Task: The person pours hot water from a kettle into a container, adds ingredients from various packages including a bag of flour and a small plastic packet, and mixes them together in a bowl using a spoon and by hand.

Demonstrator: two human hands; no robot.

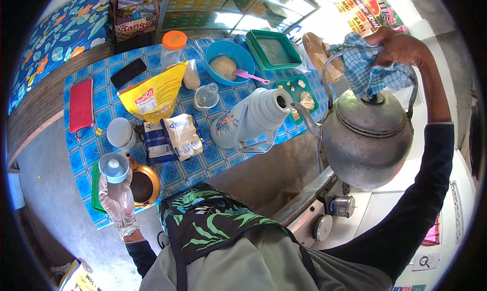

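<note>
My right hand (398, 46) grips the handle of a large dented metal kettle (366, 146) through a blue checked cloth (359, 67). The kettle is held up at the right, its spout tip close to the uncapped mouth of a grey-blue thermos flask (253, 117) on the table. Whether water is flowing cannot be made out. At the lower left, my left hand (116, 199), in a clear plastic glove, has its fingers around a light-blue cup-shaped cap (113, 167) with a white knob inside. Just beside that hand is a gold-coloured pot (150, 184) with a dark inside.
On the blue checked tablecloth (87, 151) stand a blue basin (210, 55) with dough and a pink spatula (252, 77), a green tray (281, 88) of dough pieces, a yellow pouch (154, 95), white-and-blue packets (182, 139) and a phone (128, 73). A stove (309, 222) is below the kettle.
</note>
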